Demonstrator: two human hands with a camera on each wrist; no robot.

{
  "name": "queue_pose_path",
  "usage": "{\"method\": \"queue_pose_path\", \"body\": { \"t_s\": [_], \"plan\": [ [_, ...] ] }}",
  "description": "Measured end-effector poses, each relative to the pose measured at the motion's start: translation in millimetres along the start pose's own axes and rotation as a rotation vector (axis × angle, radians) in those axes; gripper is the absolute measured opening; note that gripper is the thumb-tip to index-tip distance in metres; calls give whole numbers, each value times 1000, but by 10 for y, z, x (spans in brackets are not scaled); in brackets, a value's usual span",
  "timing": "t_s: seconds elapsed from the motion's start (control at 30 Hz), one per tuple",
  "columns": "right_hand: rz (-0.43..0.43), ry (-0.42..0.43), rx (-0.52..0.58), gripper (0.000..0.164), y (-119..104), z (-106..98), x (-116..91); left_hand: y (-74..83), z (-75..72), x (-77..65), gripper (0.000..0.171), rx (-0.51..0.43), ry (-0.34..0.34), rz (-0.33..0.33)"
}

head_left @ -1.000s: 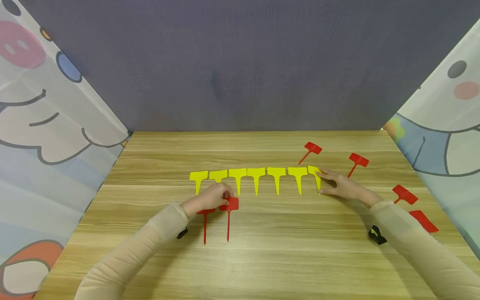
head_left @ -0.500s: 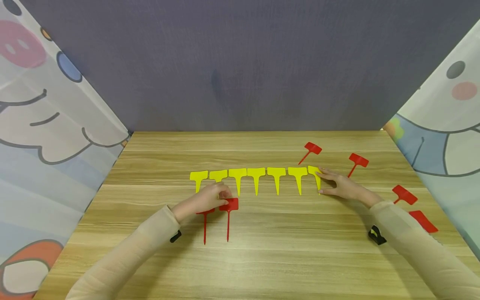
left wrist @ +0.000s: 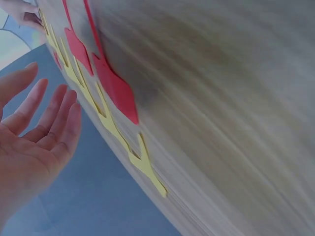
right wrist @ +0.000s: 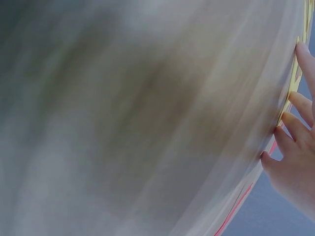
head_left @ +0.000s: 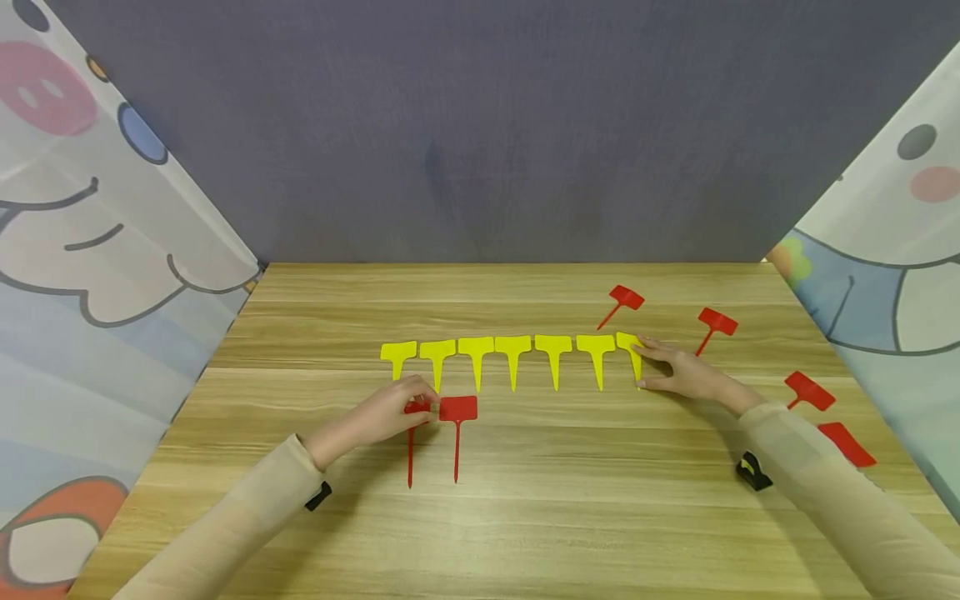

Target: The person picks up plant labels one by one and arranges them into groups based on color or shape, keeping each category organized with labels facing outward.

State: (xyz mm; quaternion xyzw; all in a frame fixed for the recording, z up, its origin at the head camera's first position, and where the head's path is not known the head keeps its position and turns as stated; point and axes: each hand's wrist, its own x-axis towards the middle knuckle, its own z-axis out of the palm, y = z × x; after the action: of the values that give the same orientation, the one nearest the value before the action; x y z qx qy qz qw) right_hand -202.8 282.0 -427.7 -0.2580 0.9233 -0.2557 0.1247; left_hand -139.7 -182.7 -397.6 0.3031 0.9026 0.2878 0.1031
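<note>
A row of several yellow T-shaped plant labels (head_left: 513,345) lies across the middle of the table, stakes pointing toward me. Below its left end lie two red plant labels; the right one (head_left: 458,408) is in full view, while the left one (head_left: 410,458) is partly covered by my left hand (head_left: 375,417). In the left wrist view that hand's fingers are spread and loosely bent, holding nothing. My right hand (head_left: 686,372) rests at the rightmost yellow label (head_left: 627,340), fingertips touching its head and the thumb by its stake tip.
Loose red plant labels lie on the right: one behind the row (head_left: 626,296), one farther right (head_left: 717,321), and two near my right forearm (head_left: 810,389). A dark grey panel (head_left: 480,133) stands behind the wooden table (head_left: 540,525). Printed cloth hangs at both sides.
My left hand has let go of the right red label and moved left and toward me, over the left red label. My right hand has stayed in place.
</note>
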Motion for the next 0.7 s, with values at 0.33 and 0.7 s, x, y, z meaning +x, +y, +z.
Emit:
{"method": "queue_pose_path", "body": {
  "t_s": [0.33, 0.7],
  "plan": [
    [-2, 1, 7, 70, -2, 9, 3, -35, 19, -202, 28, 78, 18, 15],
    [6, -3, 10, 72, 5, 12, 5, -98, 110, -390, 51, 153, -21, 24]
  ]
}}
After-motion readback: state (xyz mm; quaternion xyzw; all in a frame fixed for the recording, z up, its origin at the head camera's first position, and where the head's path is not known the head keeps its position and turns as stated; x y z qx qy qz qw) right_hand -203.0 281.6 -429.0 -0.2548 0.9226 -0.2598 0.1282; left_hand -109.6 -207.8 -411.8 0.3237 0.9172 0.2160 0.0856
